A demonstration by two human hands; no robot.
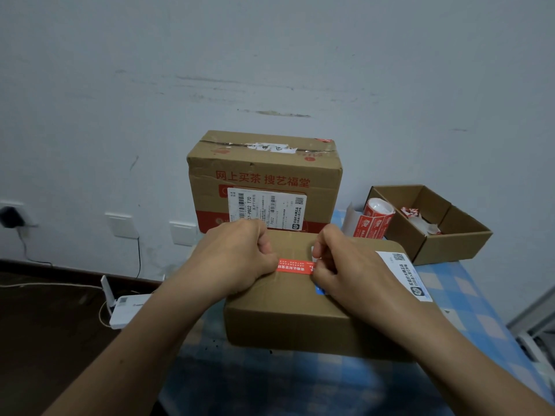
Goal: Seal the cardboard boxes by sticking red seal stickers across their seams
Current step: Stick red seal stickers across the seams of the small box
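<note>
A flat cardboard box (288, 319) lies on the table in front of me. A red seal sticker (295, 266) stretches across its top. My left hand (237, 259) pinches the sticker's left end with curled fingers. My right hand (339, 265) pinches its right end. Whether the sticker touches the cardboard along its whole length I cannot tell. A taller cardboard box (264, 178) with red print and a white shipping label stands right behind, a red seal at its top right corner.
A roll of red seal stickers (377, 217) lies at the right, next to an open cardboard tray (450, 244) holding crumpled backing scraps. The table has a blue checked cloth (468, 310). A white router (126, 307) sits on the dark floor at left, below wall sockets.
</note>
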